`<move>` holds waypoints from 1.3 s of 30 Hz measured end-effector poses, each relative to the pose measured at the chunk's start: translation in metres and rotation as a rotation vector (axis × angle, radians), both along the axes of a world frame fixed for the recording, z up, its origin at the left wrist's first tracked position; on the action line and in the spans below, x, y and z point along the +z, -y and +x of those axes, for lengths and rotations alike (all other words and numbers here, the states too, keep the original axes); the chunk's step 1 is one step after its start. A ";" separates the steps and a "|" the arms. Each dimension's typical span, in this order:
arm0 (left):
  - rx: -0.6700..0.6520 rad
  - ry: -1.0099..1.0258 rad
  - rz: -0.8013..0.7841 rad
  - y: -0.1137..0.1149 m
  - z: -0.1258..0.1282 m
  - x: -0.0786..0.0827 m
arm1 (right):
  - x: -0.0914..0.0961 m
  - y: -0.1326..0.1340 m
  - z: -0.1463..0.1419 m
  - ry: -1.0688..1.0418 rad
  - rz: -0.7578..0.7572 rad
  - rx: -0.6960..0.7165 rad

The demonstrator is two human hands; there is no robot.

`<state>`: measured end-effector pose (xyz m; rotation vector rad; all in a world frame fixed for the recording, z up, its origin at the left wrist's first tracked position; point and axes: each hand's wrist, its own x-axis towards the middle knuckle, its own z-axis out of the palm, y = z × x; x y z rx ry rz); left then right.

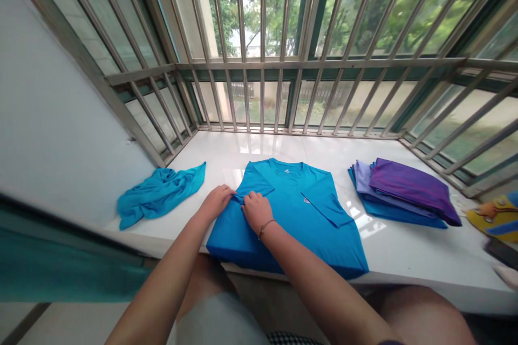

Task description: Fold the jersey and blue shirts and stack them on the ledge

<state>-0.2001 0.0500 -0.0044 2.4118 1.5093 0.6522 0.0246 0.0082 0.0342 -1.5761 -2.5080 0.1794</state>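
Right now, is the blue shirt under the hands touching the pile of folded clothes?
Apart. The head view shows a strip of white windowsill between the blue shirt and the pile of folded clothes.

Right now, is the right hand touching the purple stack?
No, the right hand rests on the blue T-shirt, apart from the purple stack.

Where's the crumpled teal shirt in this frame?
In the head view, the crumpled teal shirt lies at the left end of the white sill, just left of the blue T-shirt.
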 end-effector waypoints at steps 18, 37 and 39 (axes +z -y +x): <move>0.213 0.139 0.070 -0.001 -0.006 -0.010 | -0.009 -0.023 0.037 -0.008 0.016 -0.205; 0.233 -0.142 -0.093 -0.151 0.073 0.000 | 0.006 -0.062 0.171 -0.153 0.036 -0.376; 0.265 -0.145 -0.131 -0.163 0.072 0.006 | 0.011 -0.083 0.214 -0.104 0.032 -0.509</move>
